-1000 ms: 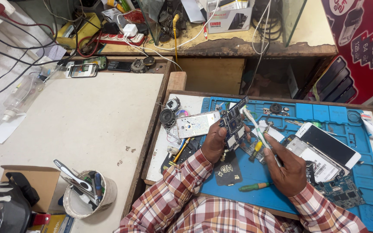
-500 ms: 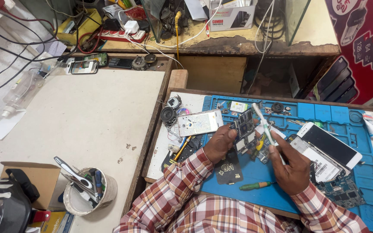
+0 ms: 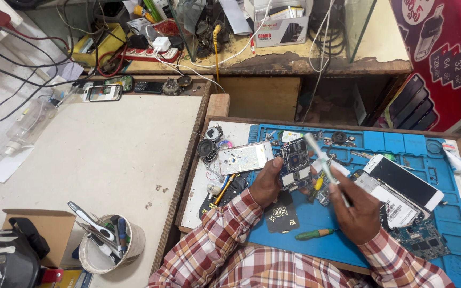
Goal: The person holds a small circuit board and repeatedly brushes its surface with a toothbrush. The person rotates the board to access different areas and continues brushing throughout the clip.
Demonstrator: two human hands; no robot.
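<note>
The left hand (image 3: 267, 184) is holding a phone circuit board (image 3: 296, 164) up off the blue repair mat (image 3: 316, 213), its grip pinching the board along the left edge with the component side turned up toward the camera. The right hand (image 3: 359, 212) is closing its grip around a slim white brush-like tool (image 3: 324, 162), whose tip is slanting up past the board's right edge; whether the tip is touching the board cannot be told.

As a judgement, the work is sitting somewhere in the middle: the board is already out of its phone, a white phone shell (image 3: 244, 157) is lying face down just left of the hands, and a white smartphone (image 3: 406, 183) and a second bare board (image 3: 421, 237) are lying to the right, none of it reassembled.

Room on the mat is getting tight. A green-handled screwdriver (image 3: 316, 233) is lying just below the hands, small speakers and loose parts (image 3: 209, 146) are crowding the mat's upper left corner, and the phones are hemming in the right side. The raised wooden rim of the counter (image 3: 273, 120) is bordering the mat at the far side. The open space is lying to the left, on the pale counter (image 3: 97, 160), where only a cup of tools (image 3: 108, 242) is standing near the front edge.
</note>
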